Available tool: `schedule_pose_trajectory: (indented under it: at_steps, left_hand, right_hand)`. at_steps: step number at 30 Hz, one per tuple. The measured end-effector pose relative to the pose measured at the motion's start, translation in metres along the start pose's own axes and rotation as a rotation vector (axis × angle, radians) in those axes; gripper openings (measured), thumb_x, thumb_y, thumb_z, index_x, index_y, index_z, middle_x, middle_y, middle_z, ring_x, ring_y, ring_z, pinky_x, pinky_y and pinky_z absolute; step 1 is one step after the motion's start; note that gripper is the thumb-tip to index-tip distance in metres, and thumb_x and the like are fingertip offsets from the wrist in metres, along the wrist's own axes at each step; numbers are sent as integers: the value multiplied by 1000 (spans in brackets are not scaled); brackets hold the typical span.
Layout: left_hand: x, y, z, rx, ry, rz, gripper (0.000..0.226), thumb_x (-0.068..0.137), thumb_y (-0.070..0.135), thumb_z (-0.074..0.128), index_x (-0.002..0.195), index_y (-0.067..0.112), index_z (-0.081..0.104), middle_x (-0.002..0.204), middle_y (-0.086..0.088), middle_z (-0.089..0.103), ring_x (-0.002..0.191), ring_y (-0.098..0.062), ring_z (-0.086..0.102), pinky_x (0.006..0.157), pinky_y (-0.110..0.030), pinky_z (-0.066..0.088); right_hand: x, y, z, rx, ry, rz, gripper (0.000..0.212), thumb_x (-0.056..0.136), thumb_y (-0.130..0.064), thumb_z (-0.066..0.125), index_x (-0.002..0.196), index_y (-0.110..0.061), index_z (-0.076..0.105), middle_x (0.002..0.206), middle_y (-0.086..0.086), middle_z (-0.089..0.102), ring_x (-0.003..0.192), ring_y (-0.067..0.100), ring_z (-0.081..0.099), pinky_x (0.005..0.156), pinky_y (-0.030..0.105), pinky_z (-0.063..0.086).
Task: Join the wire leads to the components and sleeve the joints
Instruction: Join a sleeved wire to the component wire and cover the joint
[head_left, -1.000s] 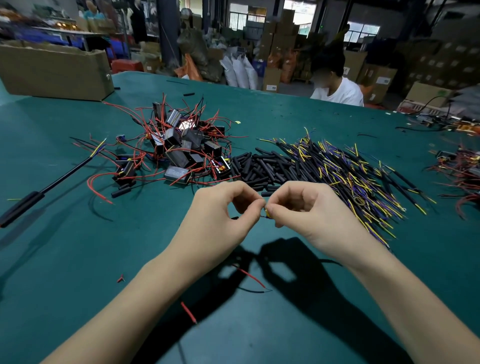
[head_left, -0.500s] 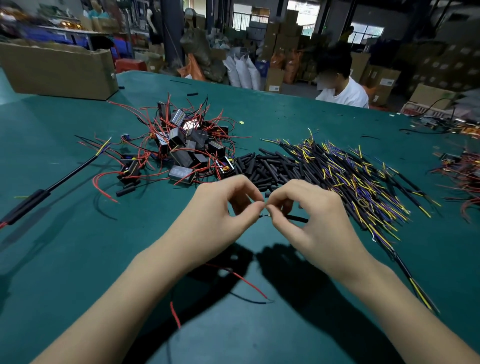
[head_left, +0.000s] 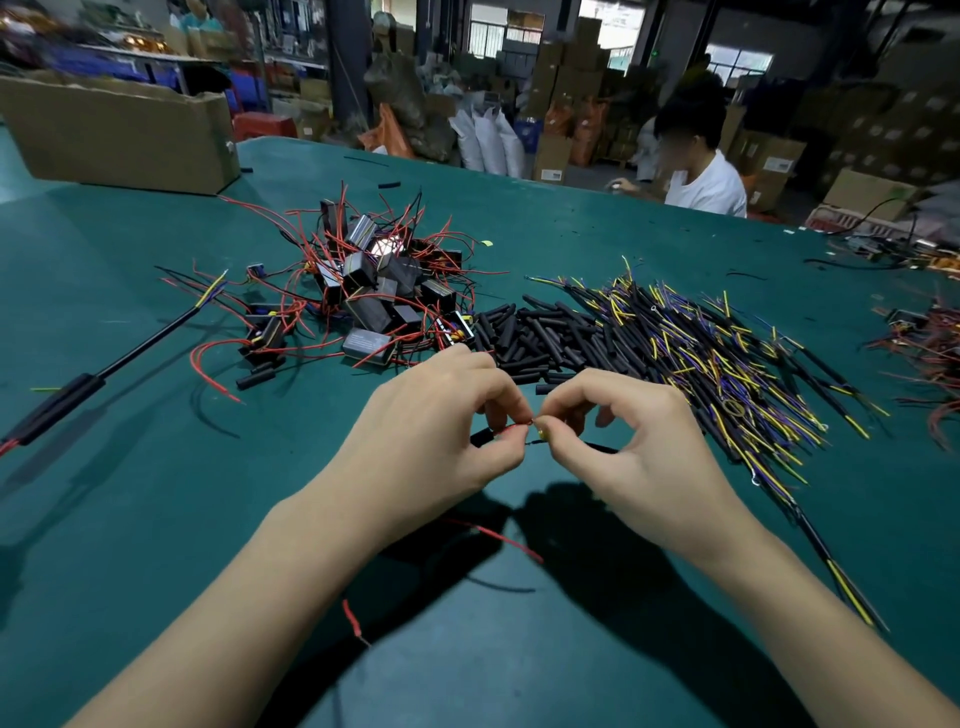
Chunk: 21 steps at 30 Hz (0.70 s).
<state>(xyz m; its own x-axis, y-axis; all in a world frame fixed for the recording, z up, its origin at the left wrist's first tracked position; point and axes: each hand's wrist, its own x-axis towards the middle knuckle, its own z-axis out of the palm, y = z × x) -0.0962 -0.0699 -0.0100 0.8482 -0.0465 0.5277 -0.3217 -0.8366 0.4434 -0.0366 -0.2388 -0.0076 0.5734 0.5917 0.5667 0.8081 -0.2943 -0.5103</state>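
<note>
- Nearest the camera, two bare forearms reached in over the green bench (head_left: 130, 519), and a loose red wire (head_left: 498, 538) lay on the cloth beneath the wrists.
- The left hand (head_left: 431, 441) had its grip pinched shut, thumb and forefinger closed on the end of a thin red lead (head_left: 511, 427).
- The right hand (head_left: 644, 447) was likewise pinched tight, holding a yellow-tipped lead (head_left: 542, 433); a black sleeved cable (head_left: 600, 448) ran out from under its fingers.
- The two pinches met tip to tip just above the bench, so the lead ends touched between the fingertips; whether they were twisted together could not be told.
- Just beyond the hands lay a heap of short black sleeves (head_left: 540, 332).
- To its right spread a pile of black cables with yellow and purple leads (head_left: 727, 358).
- To its left sat a tangle of black box components with red leads (head_left: 374, 291).
- A long black sleeved cable (head_left: 104, 371) lay at the far left.
- A cardboard box (head_left: 119, 135) stood at the bench's far left edge.
- A person in a white shirt (head_left: 701, 182) sat at the far side.
</note>
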Motion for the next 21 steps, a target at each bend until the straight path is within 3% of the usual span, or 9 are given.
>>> schedule_pose_trajectory:
  at_steps: [4, 7, 9, 11, 14, 17, 19, 21]
  left_hand:
    - [0, -1, 2, -149, -36, -50, 7, 86, 27, 65, 83, 21, 69, 78, 12, 60, 79, -1, 52, 68, -21, 38]
    - [2, 0, 0, -383, -127, -165, 8, 86, 15, 67, 79, 17, 69, 62, 16, 60, 55, 8, 49, 55, -4, 33]
    - [4, -1, -3, -643, -237, -329, 10, 85, 17, 68, 75, 18, 69, 59, 15, 58, 51, 5, 43, 53, -6, 33]
    - [5, -3, -6, -753, -280, -417, 10, 84, 18, 69, 74, 19, 70, 65, 10, 60, 57, 0, 46, 55, -8, 35]
    - [2, 0, -2, -453, -125, -255, 9, 82, 15, 72, 75, 19, 69, 66, 11, 63, 55, 6, 51, 57, -4, 35]
    - [-3, 7, 2, -23, 13, -15, 5, 80, 27, 67, 82, 24, 64, 76, 12, 61, 76, -5, 58, 72, -26, 42]
    - [-3, 8, 1, 115, 52, 75, 8, 79, 31, 61, 83, 23, 62, 78, 11, 59, 80, -13, 57, 72, -32, 39]
    - [-3, 9, -1, 182, 72, 148, 11, 81, 32, 60, 82, 22, 63, 78, 8, 59, 79, -17, 56, 69, -32, 37]
  right_hand:
    - [0, 2, -2, -78, 2, -77, 4, 80, -9, 65, 76, -11, 65, 73, -10, 61, 70, 7, 53, 69, 21, 39]
    - [0, 3, -2, -343, 45, -286, 7, 82, -5, 64, 75, -7, 64, 76, -3, 62, 70, 19, 56, 65, 36, 42]
    - [1, 3, -3, -475, 85, -420, 12, 86, -4, 60, 75, -5, 65, 78, 2, 64, 70, 24, 57, 63, 38, 42]
    - [1, 2, -3, -472, 84, -417, 12, 87, -5, 58, 77, -6, 65, 79, 1, 64, 71, 23, 57, 64, 36, 41]
    - [-1, 1, -2, -242, -8, -162, 5, 84, -11, 61, 79, -12, 62, 77, -9, 59, 71, 10, 53, 68, 26, 39]
    - [-1, 4, -2, 18, -60, 40, 12, 85, -10, 61, 77, -19, 61, 71, -12, 59, 69, 2, 52, 67, 13, 38]
    - [0, 4, -3, 126, -88, 116, 18, 87, -11, 62, 75, -24, 61, 70, -9, 61, 66, 1, 52, 65, 18, 42]
    - [1, 5, -5, 215, -124, 204, 18, 89, -11, 62, 75, -23, 62, 70, -5, 61, 65, 11, 52, 64, 30, 43]
